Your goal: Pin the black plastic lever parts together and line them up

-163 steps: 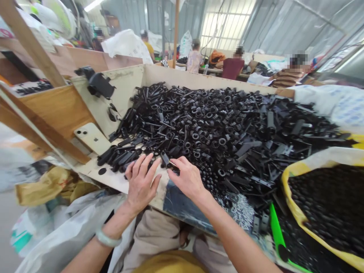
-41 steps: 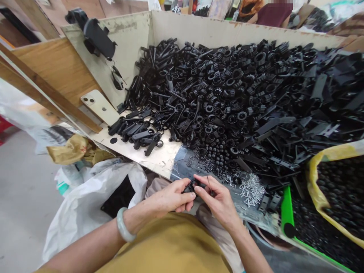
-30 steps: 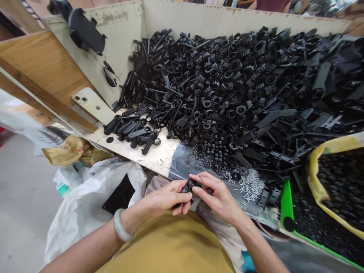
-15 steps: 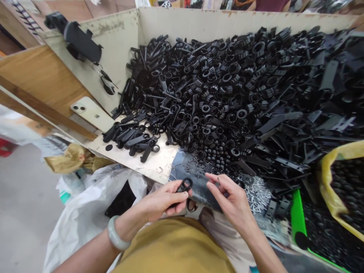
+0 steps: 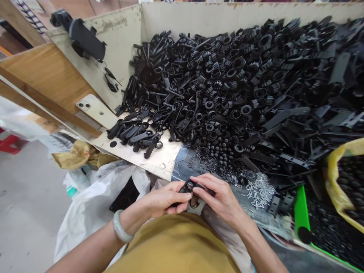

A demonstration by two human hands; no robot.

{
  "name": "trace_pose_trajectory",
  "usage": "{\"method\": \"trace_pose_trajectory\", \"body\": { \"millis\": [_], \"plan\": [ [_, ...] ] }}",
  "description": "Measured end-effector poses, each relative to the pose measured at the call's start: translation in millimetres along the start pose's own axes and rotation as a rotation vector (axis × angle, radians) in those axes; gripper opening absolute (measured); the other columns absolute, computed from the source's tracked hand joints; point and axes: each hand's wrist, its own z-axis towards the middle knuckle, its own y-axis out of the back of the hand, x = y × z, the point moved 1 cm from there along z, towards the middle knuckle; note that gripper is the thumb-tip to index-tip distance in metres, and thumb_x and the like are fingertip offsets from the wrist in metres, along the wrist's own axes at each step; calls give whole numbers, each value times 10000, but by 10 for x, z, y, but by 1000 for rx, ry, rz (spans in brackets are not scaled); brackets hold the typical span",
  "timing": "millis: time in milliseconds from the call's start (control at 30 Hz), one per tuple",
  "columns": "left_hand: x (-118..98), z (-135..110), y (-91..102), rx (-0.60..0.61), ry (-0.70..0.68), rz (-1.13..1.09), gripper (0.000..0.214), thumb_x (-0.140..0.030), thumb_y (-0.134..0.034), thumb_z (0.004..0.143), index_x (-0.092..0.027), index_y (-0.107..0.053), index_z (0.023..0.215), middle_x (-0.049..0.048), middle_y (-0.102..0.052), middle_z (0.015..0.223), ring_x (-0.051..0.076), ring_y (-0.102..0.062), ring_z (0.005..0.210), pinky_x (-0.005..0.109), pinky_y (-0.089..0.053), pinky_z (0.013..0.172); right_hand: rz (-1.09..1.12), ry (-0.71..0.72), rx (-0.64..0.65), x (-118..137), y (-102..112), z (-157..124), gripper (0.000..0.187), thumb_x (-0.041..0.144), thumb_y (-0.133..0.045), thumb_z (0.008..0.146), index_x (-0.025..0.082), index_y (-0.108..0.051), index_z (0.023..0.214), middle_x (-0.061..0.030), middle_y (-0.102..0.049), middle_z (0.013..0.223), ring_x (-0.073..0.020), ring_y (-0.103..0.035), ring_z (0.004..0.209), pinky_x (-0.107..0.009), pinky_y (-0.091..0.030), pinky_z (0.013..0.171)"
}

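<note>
Close in front of my body, my left hand (image 5: 170,199) is closed around a black plastic part with a toothed ring (image 5: 187,186) at its end. My right hand (image 5: 217,195) meets it from the right, its thumb and fingers pinching a small black piece (image 5: 205,188) against the ring. Fingers hide most of that piece, so its exact shape cannot be made out. Just beyond the hands lie small black balls (image 5: 223,153), tiny dark bits (image 5: 203,161) and a heap of silver screws (image 5: 260,189).
A large pile of black plastic parts (image 5: 227,79) fills the walled bin (image 5: 182,17). Several handle-like parts (image 5: 139,138) and a white phone (image 5: 96,110) lie left. A green-edged tray (image 5: 301,208) and yellow-rimmed bag (image 5: 335,178) stand right; a white sack (image 5: 76,227) hangs lower left.
My right hand has moved left from beside the small bits, bringing its small black piece onto the ring part. My left hand keeps its hold. The camera view has shifted slightly.
</note>
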Motion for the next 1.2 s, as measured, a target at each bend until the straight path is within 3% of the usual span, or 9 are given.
{"method": "trace_pose_trajectory", "body": {
  "millis": [233,433,600,667,733,800,867,1033,1200],
  "plan": [
    [96,-76,7,13,27,21,264,-399,-664,874,-188,-508,845,-65,-529,566,29,-325,392,197,-170,396,-24,-5,-3,-36,-108,-145,241,295,-644,1002,242,-762,1205,-61,-744,1015,-183,-717,861,-288,-566,764],
    [188,-120,-40,-11,61,29,259,-386,-663,853,-179,-537,943,-92,-494,569,39,-259,402,203,-148,392,-29,18,-44,-3,-205,-257,227,273,-644,995,221,-758,1184,-57,-736,932,-174,-707,777,-276,-558,698],
    [181,-105,-79,-65,38,258,243,-331,-597,878,-159,-600,1050,-79,-516,608,73,-327,463,211,-239,450,-16,-16,-73,30,-212,-326,202,259,-687,968,208,-762,1148,-41,-727,894,-149,-677,705,-243,-533,646],
    [103,-51,-84,-146,-72,452,182,-278,-613,860,-171,-650,1002,-44,-598,708,102,-460,583,221,-337,543,-18,-48,-87,23,-128,-285,188,276,-705,959,226,-767,1129,-21,-722,864,-143,-656,684,-236,-514,631],
    [-3,40,-89,-346,-177,688,89,-253,-623,861,-181,-672,880,-18,-653,771,141,-548,697,246,-377,627,-60,-86,-144,-13,-5,-199,165,296,-671,981,238,-770,1099,-19,-727,876,-145,-640,686,-241,-501,636],
    [-100,164,-107,-574,-205,923,131,-267,-605,901,-188,-667,817,1,-677,744,176,-596,709,276,-373,643,-145,-122,-245,-73,115,-89,174,301,-615,1009,227,-769,1040,-30,-730,903,-155,-630,707,-259,-496,667],
    [-156,305,-145,-699,-214,1125,145,-280,-593,937,-193,-686,869,32,-721,769,212,-649,720,300,-370,648,-224,-149,-325,-141,190,13,195,298,-581,1019,213,-754,985,-36,-719,891,-165,-620,720,-273,-493,697],
    [-131,543,-210,-741,-248,1355,143,-241,-556,963,-210,-693,990,72,-786,886,269,-731,812,317,-364,639,-265,-149,-349,-228,172,121,186,273,-567,1004,208,-725,932,-20,-683,827,-161,-588,679,-266,-470,664],
    [-135,521,-140,-747,-325,1218,119,-209,-567,913,-198,-655,835,40,-726,751,211,-664,689,296,-337,613,-225,-158,-367,-185,158,106,203,268,-556,990,203,-741,937,-24,-695,834,-158,-581,670,-264,-450,651]
  ]
}}
